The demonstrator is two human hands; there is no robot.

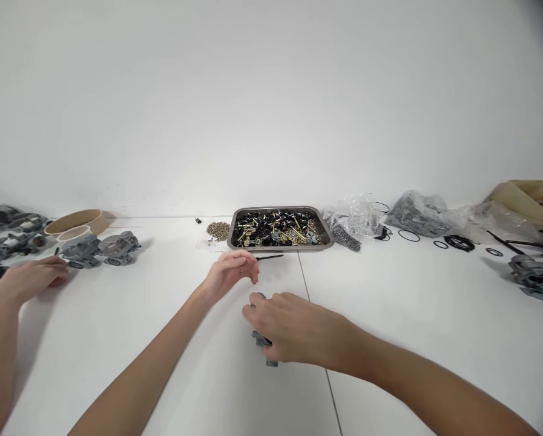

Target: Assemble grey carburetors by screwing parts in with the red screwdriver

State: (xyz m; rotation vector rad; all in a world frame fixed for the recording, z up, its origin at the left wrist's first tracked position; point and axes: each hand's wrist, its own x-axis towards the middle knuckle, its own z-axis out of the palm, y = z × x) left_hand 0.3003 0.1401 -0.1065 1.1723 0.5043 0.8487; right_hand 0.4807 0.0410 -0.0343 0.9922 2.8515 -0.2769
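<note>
My right hand (293, 327) is wrapped from above round a grey metal carburetor (262, 340), low over the white table. Most of that carburetor is hidden under the fingers; only its left and lower edges show. My left hand (232, 271) hovers just beyond it, up and to the left, with loosely curved fingers and nothing visible in them. Behind the left hand lies a thin black rod-like tool (270, 257). Farther back stands a metal tray (280, 248) heaped with brass screws and black parts.
A co-worker's hand (35, 280) rests at the left by two grey carburetors (118, 247), near a tape roll (96, 223). Small brass pieces (218, 231) lie left of the tray. Plastic bags (416, 213), black rings (459, 243) and another carburetor (537, 277) are at the right.
</note>
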